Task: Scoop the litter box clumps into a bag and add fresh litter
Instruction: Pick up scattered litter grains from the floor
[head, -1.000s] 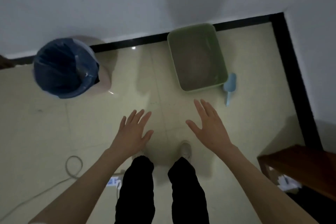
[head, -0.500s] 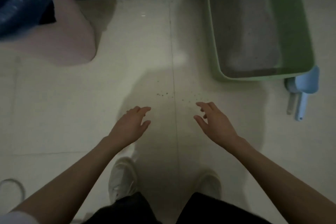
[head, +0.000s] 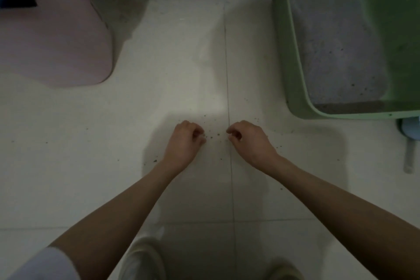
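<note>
Head view, looking down on a pale tiled floor. Left hand and right hand hover close together over scattered litter grains, fingers curled inward; whether either pinches a grain cannot be told. Green litter box, holding grey litter, stands at upper right; blue scoop lies beside its near corner. Pink bin stands at upper left.

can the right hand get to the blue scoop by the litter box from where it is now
Probably yes. The right hand hovers low over bare floor, and nothing lies between it and the blue scoop beside the green litter box, though it is a stretch sideways.
</note>
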Demonstrator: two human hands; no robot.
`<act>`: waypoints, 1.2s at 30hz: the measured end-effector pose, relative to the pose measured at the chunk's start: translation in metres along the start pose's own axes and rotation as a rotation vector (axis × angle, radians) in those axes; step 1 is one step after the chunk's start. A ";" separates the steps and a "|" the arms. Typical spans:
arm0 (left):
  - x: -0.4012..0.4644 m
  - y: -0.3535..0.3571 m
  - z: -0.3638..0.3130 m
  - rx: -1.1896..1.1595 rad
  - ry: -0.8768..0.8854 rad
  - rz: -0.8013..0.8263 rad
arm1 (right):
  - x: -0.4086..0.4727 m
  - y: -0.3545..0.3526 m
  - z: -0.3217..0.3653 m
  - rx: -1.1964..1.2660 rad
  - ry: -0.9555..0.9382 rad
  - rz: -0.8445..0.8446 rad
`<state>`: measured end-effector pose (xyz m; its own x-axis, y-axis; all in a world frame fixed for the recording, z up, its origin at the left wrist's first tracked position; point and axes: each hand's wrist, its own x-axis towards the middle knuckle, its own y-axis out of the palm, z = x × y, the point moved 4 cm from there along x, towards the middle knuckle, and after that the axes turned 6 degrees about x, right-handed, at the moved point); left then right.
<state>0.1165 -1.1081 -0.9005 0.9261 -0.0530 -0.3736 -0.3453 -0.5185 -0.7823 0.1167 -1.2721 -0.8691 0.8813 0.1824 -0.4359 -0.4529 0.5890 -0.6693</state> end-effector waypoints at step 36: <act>-0.005 -0.010 0.014 -0.959 -0.372 0.035 | 0.017 0.022 -0.004 0.798 0.263 0.033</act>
<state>0.1137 -1.0908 -0.8974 0.7557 0.1018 -0.6470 0.0469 -0.9937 -0.1017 0.1208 -1.2593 -0.8941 0.7646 0.0780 -0.6398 -0.1592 0.9847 -0.0703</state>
